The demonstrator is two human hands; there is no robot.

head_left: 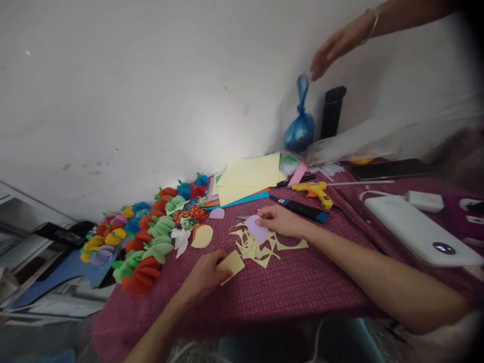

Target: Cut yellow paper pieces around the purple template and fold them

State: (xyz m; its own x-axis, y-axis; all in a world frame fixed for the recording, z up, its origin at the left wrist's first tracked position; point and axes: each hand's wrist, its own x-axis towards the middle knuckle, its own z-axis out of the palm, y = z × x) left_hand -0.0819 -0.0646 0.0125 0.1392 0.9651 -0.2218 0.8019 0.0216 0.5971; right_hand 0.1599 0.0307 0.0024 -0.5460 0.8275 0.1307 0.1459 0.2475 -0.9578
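My left hand (207,273) pinches a pale yellow paper piece (232,266) over the front of the checked cloth. In my right hand (280,220) is a rounded purple paper piece (256,231), held between thumb and fingers. Below it lie curved yellow paper scraps (254,250). The tip of a metal blade shows beside the purple piece; the rest is hidden. Left of the scraps are a stack of rounded yellow cutouts (203,236) and another purple cutout (217,214). Several folded paper pumpkins (140,275) in orange, green and other colours cover the table's left side.
Yellow sheets (249,176) lie at the back. On the right are a yellow glue gun (315,191), a dark cutter (302,208) and a white power bank (423,229). Another person's hand (340,45) hovers above a tied blue bag (300,133).
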